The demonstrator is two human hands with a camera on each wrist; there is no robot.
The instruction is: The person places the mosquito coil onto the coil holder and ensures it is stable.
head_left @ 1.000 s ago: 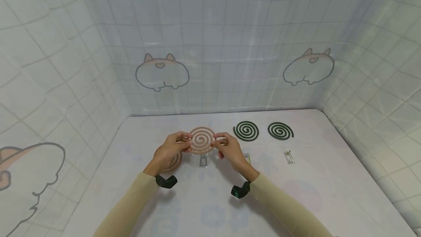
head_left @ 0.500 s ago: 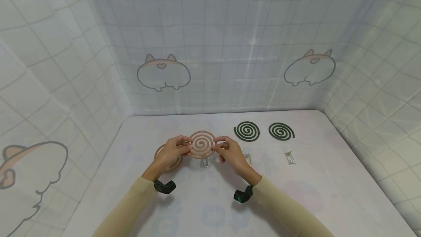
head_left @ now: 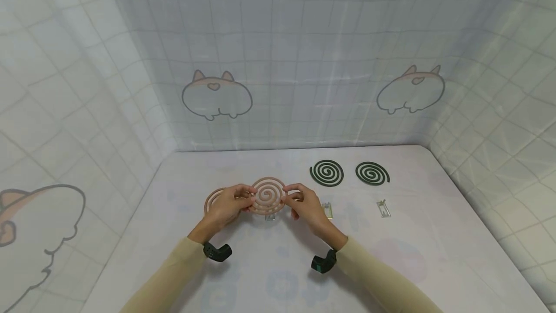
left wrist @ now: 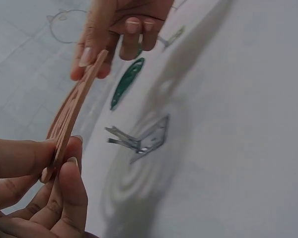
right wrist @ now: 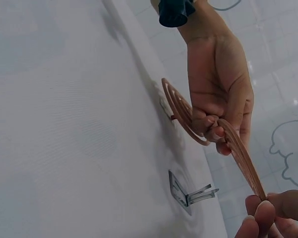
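Between my two hands hangs a brown mosquito coil [head_left: 268, 195], its spiral facing up in the head view. My left hand [head_left: 230, 203] pinches its left edge with thumb and fingers. At the opposite edge, my right hand [head_left: 304, 204] pinches it the same way. Just beneath is a small metal coil stand [left wrist: 149, 139], its prongs bent upward and the coil's shadow around it; the coil covers most of it from above. A second brown coil [right wrist: 176, 109] sits raised on its own support beyond my left hand, which partly hides it in the head view.
Two green mosquito coils [head_left: 326, 173] [head_left: 372, 173] lie at the back right of the white table. In front of them stand two more metal stands [head_left: 327, 210] [head_left: 383, 208]. A patterned cloth wall [head_left: 295, 110] rises behind the table and on both sides.
Both hands have moved the held brown coil a little lower and nearer in the head view, so it covers more of the metal stand. The green coils and other stands stay put.
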